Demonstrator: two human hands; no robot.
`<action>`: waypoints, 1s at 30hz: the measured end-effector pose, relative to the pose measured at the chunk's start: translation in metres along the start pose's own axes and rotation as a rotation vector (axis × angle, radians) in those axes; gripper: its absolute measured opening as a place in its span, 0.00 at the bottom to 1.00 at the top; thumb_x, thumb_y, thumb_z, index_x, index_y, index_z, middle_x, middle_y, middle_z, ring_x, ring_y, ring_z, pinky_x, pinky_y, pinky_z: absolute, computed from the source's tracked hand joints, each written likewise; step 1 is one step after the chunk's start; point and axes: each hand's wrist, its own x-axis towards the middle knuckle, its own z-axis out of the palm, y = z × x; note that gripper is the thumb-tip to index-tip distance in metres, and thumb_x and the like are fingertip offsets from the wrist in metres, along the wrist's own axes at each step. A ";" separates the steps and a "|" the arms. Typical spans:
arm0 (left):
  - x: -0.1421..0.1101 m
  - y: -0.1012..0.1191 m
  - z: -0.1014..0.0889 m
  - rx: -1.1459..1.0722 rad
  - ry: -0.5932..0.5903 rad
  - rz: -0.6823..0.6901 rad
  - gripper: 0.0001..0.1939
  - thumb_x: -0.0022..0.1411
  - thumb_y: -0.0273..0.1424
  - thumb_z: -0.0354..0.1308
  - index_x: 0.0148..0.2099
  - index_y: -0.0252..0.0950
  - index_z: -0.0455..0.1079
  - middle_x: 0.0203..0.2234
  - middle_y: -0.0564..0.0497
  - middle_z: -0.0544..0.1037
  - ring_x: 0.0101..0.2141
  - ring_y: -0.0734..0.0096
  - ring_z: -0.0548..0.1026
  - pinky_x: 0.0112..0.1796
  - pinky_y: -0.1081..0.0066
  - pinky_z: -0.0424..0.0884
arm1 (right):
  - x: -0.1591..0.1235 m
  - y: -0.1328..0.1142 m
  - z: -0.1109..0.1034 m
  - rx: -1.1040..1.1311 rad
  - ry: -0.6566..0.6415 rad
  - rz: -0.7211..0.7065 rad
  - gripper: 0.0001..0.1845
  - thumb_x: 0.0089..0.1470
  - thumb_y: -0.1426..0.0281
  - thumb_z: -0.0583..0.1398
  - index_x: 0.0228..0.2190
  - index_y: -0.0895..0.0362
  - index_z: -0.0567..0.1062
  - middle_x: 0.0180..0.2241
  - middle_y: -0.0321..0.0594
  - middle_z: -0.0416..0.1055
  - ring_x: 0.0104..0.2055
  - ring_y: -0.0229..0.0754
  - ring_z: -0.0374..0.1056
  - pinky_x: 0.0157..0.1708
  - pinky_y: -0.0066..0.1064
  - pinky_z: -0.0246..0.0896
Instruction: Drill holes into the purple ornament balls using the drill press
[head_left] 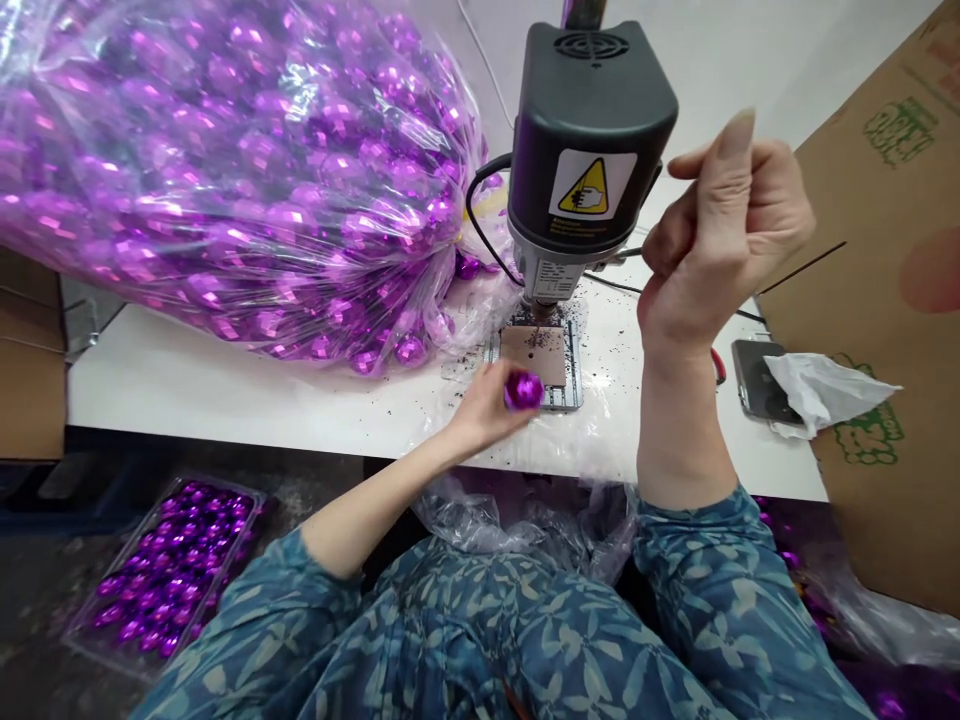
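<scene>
My left hand (487, 405) pinches a shiny purple ball (523, 390) at the front of a small drill press (592, 130). The ball is just above the near edge of the metal base (570, 395), on which a brown board (534, 352) with a small dark hole lies. My right hand (724, 220) is raised beside the motor housing on its right, fingers curled in. Whatever those fingers may hold is hidden from view. A yellow warning label marks the housing, and the drill tip is hard to make out.
A huge clear bag (247, 190) of purple balls fills the table's left side. Dark shavings dot the white table (262, 395). A phone (761, 380) under a tissue (825, 390) and a cardboard box (892, 330) stand right. A clear tray (259, 500) of balls sits low left.
</scene>
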 end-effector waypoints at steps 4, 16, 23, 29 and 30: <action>-0.039 0.030 -0.040 0.072 -0.631 0.089 0.27 0.53 0.47 0.79 0.49 0.42 0.77 0.41 0.44 0.85 0.43 0.47 0.83 0.41 0.58 0.76 | -0.003 0.000 -0.003 0.043 0.000 -0.009 0.34 0.51 0.38 0.63 0.23 0.58 0.71 0.15 0.27 0.50 0.13 0.23 0.41 0.15 0.27 0.32; 0.207 -0.079 -0.055 0.204 0.270 -0.137 0.07 0.59 0.22 0.62 0.41 0.35 0.76 0.45 0.37 0.79 0.54 0.40 0.79 0.62 0.44 0.70 | -0.005 -0.002 -0.006 0.108 0.002 -0.014 0.27 0.56 0.48 0.66 0.23 0.59 0.72 0.14 0.24 0.45 0.13 0.21 0.46 0.15 0.22 0.35; 0.210 -0.093 -0.058 0.200 0.329 -0.099 0.07 0.59 0.22 0.64 0.41 0.34 0.75 0.41 0.39 0.79 0.56 0.42 0.77 0.62 0.47 0.70 | -0.007 -0.006 -0.007 0.127 -0.026 -0.016 0.25 0.56 0.51 0.66 0.24 0.60 0.73 0.14 0.25 0.49 0.13 0.22 0.48 0.15 0.23 0.35; 0.110 -0.053 -0.073 0.052 0.320 -0.009 0.22 0.59 0.30 0.72 0.56 0.39 0.78 0.47 0.43 0.80 0.46 0.55 0.81 0.52 0.55 0.79 | -0.007 -0.007 -0.004 0.141 -0.009 -0.038 0.25 0.54 0.49 0.66 0.23 0.59 0.74 0.14 0.25 0.51 0.13 0.21 0.47 0.14 0.23 0.37; 0.092 -0.044 -0.072 -0.083 0.274 -0.030 0.23 0.63 0.33 0.71 0.60 0.40 0.76 0.48 0.43 0.81 0.42 0.59 0.82 0.48 0.58 0.81 | -0.007 -0.007 -0.003 0.134 -0.006 -0.032 0.26 0.54 0.48 0.66 0.23 0.59 0.74 0.14 0.25 0.51 0.13 0.21 0.47 0.14 0.23 0.37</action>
